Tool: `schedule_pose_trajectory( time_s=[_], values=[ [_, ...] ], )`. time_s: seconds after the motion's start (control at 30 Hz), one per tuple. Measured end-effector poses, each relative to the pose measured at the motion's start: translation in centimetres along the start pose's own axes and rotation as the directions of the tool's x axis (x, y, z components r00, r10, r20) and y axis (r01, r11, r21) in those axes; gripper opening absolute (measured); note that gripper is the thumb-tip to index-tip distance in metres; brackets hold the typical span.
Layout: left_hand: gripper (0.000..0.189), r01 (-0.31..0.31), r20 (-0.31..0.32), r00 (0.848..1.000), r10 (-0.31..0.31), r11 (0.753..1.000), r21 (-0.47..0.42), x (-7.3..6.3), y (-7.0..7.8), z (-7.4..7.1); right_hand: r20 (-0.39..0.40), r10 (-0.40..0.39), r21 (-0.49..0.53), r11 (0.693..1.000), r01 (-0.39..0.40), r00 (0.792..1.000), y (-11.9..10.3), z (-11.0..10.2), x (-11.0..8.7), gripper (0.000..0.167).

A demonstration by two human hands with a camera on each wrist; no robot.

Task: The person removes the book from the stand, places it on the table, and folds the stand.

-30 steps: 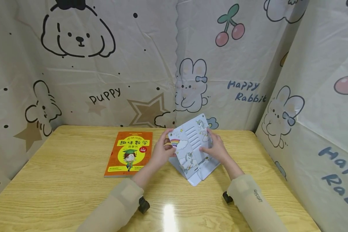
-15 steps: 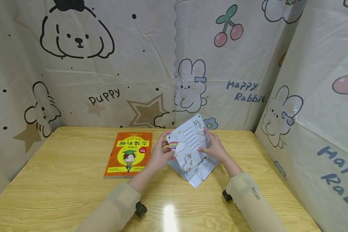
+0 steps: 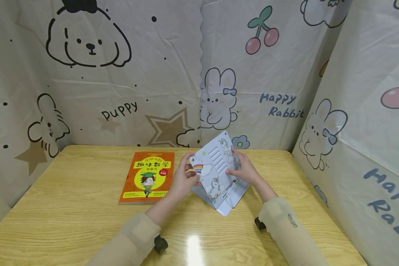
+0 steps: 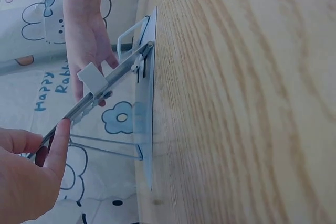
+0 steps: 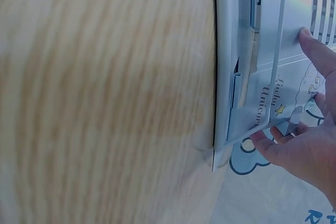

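A white metal book stand printed with unicorns and a rainbow stands tilted up on the table, turned at an angle. My left hand pinches the panel's left edge, thumb on the front and fingers behind. On the opposite edge, my right hand grips the panel with its thumb on the slotted front face. The left wrist view shows the stand's flat base on the wood and a wire support behind the raised panel. In the right wrist view a wire page holder crosses the panel's front.
An orange children's book with yellow lettering lies flat on the wooden table, left of the stand. Cartoon-printed cloth hangs behind the table and along its right side.
The panel's top has shifted slightly left and its tilt has changed a little, both hands moving with it. The orange book stays in place.
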State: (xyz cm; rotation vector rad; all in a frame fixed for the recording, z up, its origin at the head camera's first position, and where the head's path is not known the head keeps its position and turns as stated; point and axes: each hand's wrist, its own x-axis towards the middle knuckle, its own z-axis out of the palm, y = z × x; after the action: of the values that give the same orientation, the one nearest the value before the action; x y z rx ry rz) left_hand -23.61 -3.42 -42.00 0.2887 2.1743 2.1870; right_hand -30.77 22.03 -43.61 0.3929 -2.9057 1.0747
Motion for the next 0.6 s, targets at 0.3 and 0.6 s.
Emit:
schedule_pose_trajectory(
  time_s=[0.3, 0.6],
  values=[
    [0.075, 0.024, -0.01, 1.0, -0.024, 0.999, -0.031, -0.8, 0.9, 0.2, 0.027, 0.007, -0.007, 1.0, -0.007, 1.0, -0.2, -0.1, 0.0, 0.094],
    [0.075, -0.002, -0.054, 0.999, 0.002, 1.0, -0.016, -1.1, 0.0, 0.8, 0.042, -0.007, -0.004, 1.0, 0.007, 0.999, 0.2, 0.0, 0.4, 0.093]
  ],
)
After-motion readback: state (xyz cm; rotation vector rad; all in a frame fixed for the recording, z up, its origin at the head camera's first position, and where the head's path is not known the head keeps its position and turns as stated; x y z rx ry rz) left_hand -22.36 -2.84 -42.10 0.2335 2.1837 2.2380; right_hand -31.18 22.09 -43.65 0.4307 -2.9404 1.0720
